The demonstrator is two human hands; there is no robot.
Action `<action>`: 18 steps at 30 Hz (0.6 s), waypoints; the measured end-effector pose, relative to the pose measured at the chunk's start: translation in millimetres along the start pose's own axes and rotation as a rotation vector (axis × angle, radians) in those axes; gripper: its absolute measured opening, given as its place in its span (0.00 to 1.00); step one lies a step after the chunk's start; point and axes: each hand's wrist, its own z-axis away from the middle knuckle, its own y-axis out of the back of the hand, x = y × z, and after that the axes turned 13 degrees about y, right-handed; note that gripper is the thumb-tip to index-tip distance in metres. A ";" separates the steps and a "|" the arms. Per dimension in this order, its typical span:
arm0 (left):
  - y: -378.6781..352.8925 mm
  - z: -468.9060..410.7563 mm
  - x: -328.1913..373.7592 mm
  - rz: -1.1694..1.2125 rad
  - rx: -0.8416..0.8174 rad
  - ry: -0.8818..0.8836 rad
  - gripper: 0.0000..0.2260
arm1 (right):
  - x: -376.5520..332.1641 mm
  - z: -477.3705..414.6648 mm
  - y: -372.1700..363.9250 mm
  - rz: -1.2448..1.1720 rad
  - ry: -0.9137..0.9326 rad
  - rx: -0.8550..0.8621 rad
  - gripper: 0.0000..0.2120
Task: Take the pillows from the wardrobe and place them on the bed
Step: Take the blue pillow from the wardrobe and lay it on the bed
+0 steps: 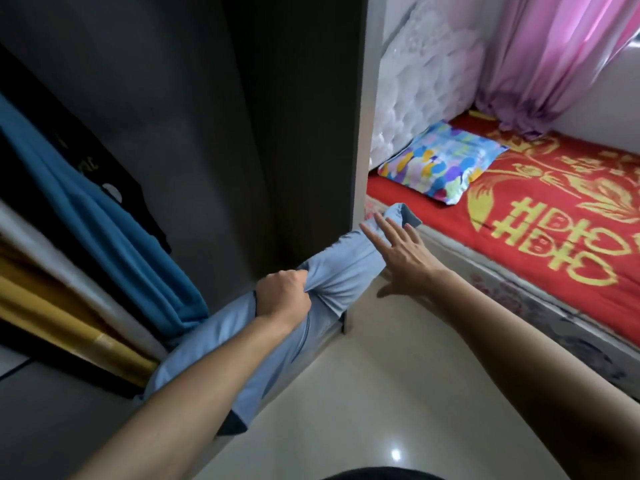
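Note:
A long light-blue pillow (332, 268) sticks out of the bottom of the dark wardrobe (214, 133), reaching toward the bed. My left hand (284, 296) is clenched on a bunch of its fabric near the middle. My right hand (398, 254) is flat with fingers spread, resting against the pillow's far end. A second pillow (443, 164), in a multicoloured patterned cover, lies on the bed (554, 216) by the headboard. The bed has a red cover with gold motifs.
Hanging clothes in blue (104, 216), black, white and yellow fill the wardrobe's left side. A white padded headboard (422, 81) and pink curtains (554, 57) stand behind the bed. Glossy beige floor (398, 393) lies between wardrobe and bed.

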 end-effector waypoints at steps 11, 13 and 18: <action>9.0 -6.2 198.9 0.107 0.051 -0.190 0.15 | 143.4 93.0 26.9 -0.133 0.001 -0.046 0.29; 4.4 -17.0 242.8 0.138 0.045 -0.203 0.15 | 179.3 121.8 32.5 -0.046 -0.052 -0.018 0.26; -3.8 -38.5 339.5 0.206 0.035 -0.267 0.15 | 257.2 171.6 43.7 0.045 -0.172 0.084 0.25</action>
